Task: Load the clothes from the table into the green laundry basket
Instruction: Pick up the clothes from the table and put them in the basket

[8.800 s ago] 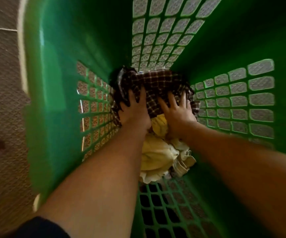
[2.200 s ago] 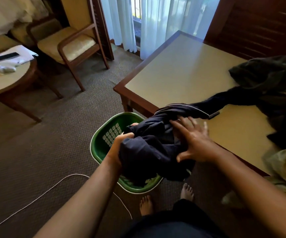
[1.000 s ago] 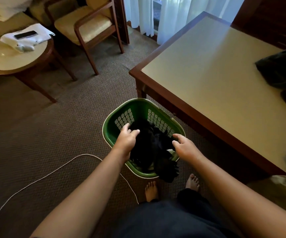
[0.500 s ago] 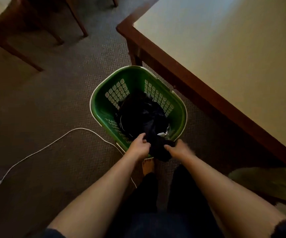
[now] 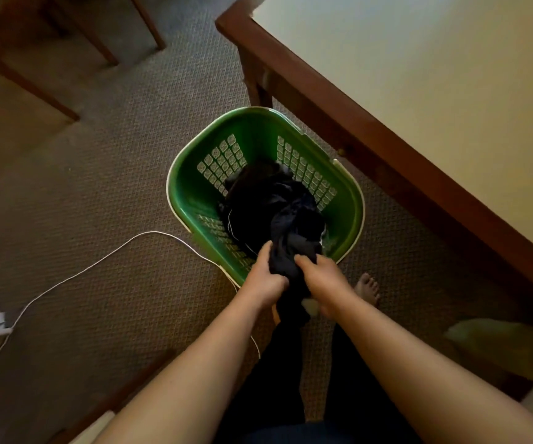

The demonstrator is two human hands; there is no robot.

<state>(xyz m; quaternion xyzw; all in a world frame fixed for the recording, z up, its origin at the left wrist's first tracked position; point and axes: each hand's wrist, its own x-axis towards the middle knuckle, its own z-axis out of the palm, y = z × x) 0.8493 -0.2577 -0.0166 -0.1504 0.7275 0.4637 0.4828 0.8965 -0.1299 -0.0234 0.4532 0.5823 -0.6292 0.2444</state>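
Since half a second ago, a longer fold of the dark garment (image 5: 274,216) has been drawn up over the near rim of the green laundry basket (image 5: 194,190), most of it being heaped inside. Both hands are clenched on that fold at the basket's 6 o'clock edge, the left hand (image 5: 263,278) just beside the right hand (image 5: 322,280). The basket is set on the carpet (image 5: 98,187), with the surface (image 5: 434,91) at its 2 o'clock and a white cable (image 5: 76,275) at its 8 o'clock.
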